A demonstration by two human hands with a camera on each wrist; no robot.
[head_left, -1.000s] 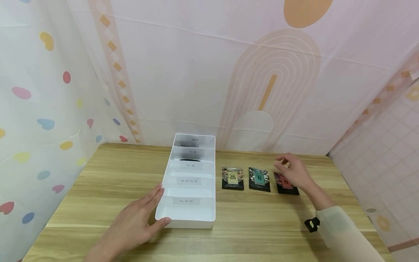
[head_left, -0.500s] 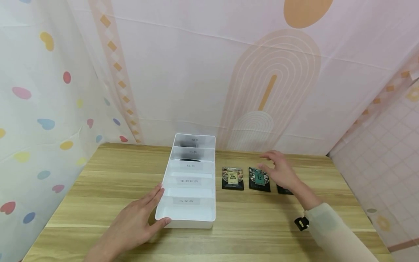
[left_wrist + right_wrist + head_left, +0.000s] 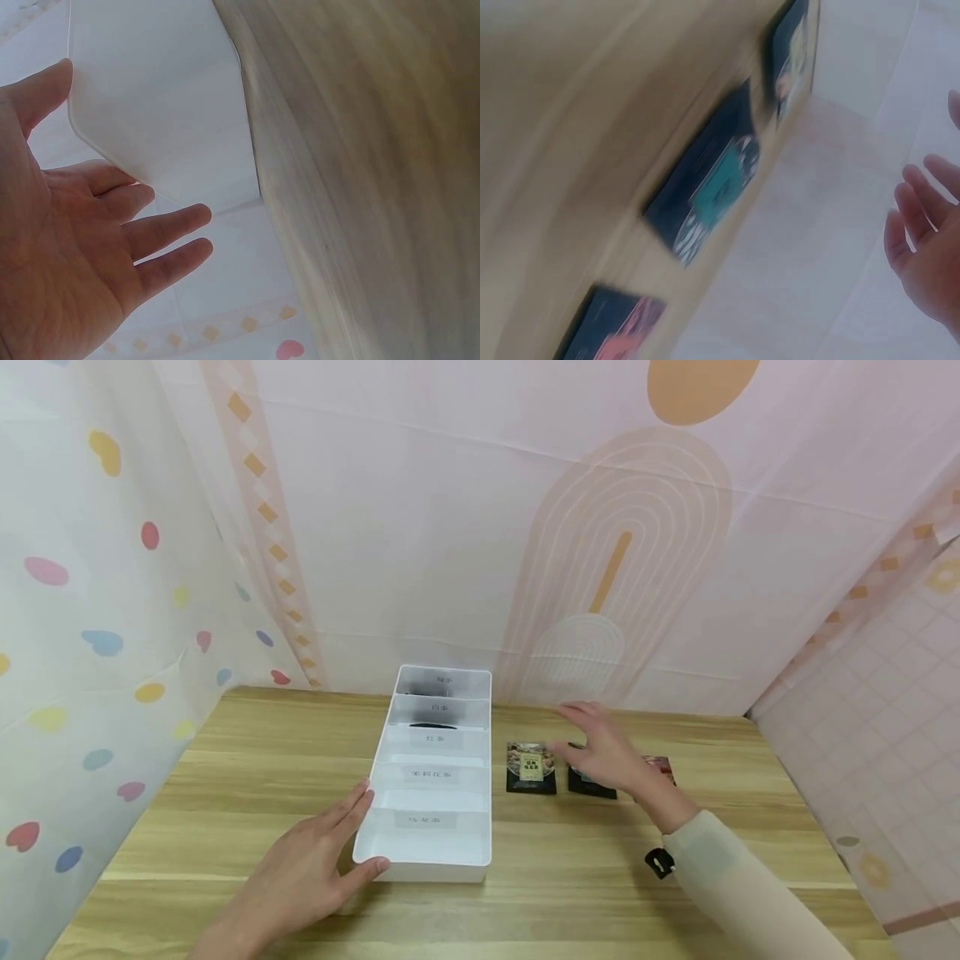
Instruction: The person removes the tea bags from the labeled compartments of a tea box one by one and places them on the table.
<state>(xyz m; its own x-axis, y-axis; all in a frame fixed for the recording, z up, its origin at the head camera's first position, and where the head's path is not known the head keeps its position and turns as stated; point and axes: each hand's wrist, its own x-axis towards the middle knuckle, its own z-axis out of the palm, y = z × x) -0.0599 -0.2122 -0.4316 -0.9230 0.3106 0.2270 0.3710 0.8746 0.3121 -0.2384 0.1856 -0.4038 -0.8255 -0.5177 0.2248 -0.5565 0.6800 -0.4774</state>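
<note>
A long white box (image 3: 431,873) with several compartments, each with a printed label, stands left of the table's middle. My left hand (image 3: 303,867) rests against its near left corner, thumb on the front rim and fingertips along the left side. In the left wrist view, the fingers of the left hand (image 3: 67,247) are spread and fairly straight. Right of the box three black sachets lie in a row: one with a yellow label (image 3: 531,768), one with a green label (image 3: 718,191), one with a red label (image 3: 619,334). My right hand (image 3: 603,756), fingers loose and holding nothing, hovers over the green-label sachet, partly hiding it.
The two rear compartments of the box hold something dark (image 3: 432,725). Behind the wooden table (image 3: 247,760) hangs a patterned pink curtain (image 3: 420,543). A dotted curtain (image 3: 97,602) closes off the left side. A black object (image 3: 660,862) shows at the right cuff.
My right hand has moved left, from over the red-label sachet to over the green-label one, its fingers opening out. My left hand and the box stay in place.
</note>
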